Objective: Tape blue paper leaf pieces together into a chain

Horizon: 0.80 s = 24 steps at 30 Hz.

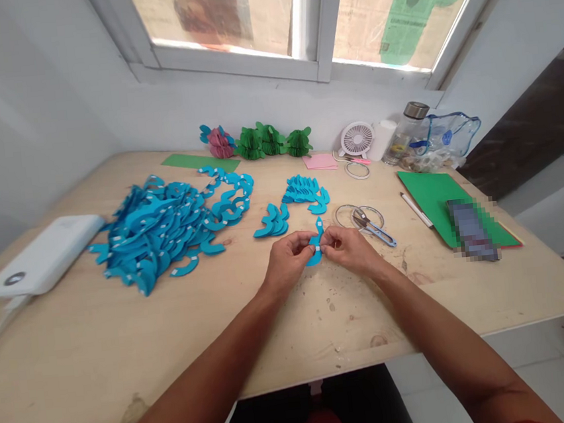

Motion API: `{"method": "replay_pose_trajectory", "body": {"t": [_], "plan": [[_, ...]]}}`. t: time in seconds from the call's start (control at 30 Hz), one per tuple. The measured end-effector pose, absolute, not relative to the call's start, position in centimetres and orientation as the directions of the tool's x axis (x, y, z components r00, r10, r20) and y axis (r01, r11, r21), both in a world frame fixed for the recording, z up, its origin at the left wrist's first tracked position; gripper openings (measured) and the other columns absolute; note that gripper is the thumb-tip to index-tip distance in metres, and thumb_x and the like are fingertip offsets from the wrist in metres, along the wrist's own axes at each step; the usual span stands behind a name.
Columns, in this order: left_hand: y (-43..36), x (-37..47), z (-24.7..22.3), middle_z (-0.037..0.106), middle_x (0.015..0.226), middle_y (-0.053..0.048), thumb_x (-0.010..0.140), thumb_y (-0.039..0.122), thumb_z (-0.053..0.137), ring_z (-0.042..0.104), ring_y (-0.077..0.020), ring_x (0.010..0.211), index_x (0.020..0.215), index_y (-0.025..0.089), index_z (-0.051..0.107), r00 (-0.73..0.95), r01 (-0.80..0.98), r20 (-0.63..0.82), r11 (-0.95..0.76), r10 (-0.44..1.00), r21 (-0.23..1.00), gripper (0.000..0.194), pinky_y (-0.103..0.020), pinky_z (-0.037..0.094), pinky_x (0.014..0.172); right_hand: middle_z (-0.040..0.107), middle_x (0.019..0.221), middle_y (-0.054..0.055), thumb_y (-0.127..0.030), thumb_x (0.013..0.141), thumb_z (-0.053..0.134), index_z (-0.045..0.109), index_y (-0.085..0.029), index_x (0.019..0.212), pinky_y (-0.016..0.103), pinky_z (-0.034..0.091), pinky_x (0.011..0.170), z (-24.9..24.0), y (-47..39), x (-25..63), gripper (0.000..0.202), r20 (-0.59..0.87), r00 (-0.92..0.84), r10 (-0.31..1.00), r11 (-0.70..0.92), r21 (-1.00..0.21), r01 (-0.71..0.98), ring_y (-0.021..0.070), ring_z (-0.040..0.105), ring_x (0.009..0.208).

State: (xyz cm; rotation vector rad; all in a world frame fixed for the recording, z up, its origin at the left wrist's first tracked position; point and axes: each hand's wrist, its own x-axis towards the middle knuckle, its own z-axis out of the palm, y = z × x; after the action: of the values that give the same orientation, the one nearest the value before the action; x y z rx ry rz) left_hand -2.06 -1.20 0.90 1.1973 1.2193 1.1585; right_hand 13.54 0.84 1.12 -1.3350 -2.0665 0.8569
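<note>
Between my two hands, near the middle of the table, is a curved blue paper piece (315, 257) with small white squares on it. My left hand (290, 256) pinches its left side, and my right hand (346, 248) pinches its right side. The fingertips of both hands nearly meet. Just beyond them lie a small group of blue curved pieces (272, 222) and a neater overlapping row of them (302, 189). A large heap of blue pieces (156, 227) with white squares spreads to the left.
A white power bank (44, 254) with a cable lies at the left. Right of my hands are a blue-handled cutter (381, 234) and tape rings. Farther right are green sheets (433, 203) and a phone (473, 229). Green paper shapes (270, 139), a fan (357, 139) and a bottle (407, 131) line the back.
</note>
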Motion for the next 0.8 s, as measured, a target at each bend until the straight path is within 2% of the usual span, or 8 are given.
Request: {"method": "replay_pose_trajectory", "body": {"t": [0.47, 0.8], "plan": [[-1.06, -1.99, 0.63, 0.068, 0.07, -0.002, 0.059, 0.016, 0.061, 0.061, -0.0145, 0.064, 0.081, 0.014, 0.068, 0.035, 0.0, -0.045, 0.045, 0.998, 0.999, 0.023, -0.024, 0.048, 0.059, 0.056, 0.062, -0.002, -0.014, 0.067, 0.052, 0.056, -0.016, 0.067, 0.02, 0.036, 0.054, 1.02, 0.81, 13.49, 0.005, 0.103, -0.367, 0.925, 0.315, -0.747, 0.585, 0.0088, 0.049, 0.057], [-1.24, -1.93, 0.54, 0.069, 0.075, -0.003, 0.061, 0.018, 0.062, 0.062, -0.0149, 0.069, 0.082, 0.013, 0.068, 0.053, -0.045, -0.038, 0.041, 0.998, 0.998, 0.022, -0.024, 0.048, 0.064, 0.056, 0.061, -0.003, -0.015, 0.067, 0.052, 0.055, -0.016, 0.066, 0.019, 0.035, 0.053, 0.88, 0.8, 13.43, 0.004, 0.114, -0.369, 0.922, 0.325, -0.747, 0.58, 0.0085, 0.05, 0.056]]}}
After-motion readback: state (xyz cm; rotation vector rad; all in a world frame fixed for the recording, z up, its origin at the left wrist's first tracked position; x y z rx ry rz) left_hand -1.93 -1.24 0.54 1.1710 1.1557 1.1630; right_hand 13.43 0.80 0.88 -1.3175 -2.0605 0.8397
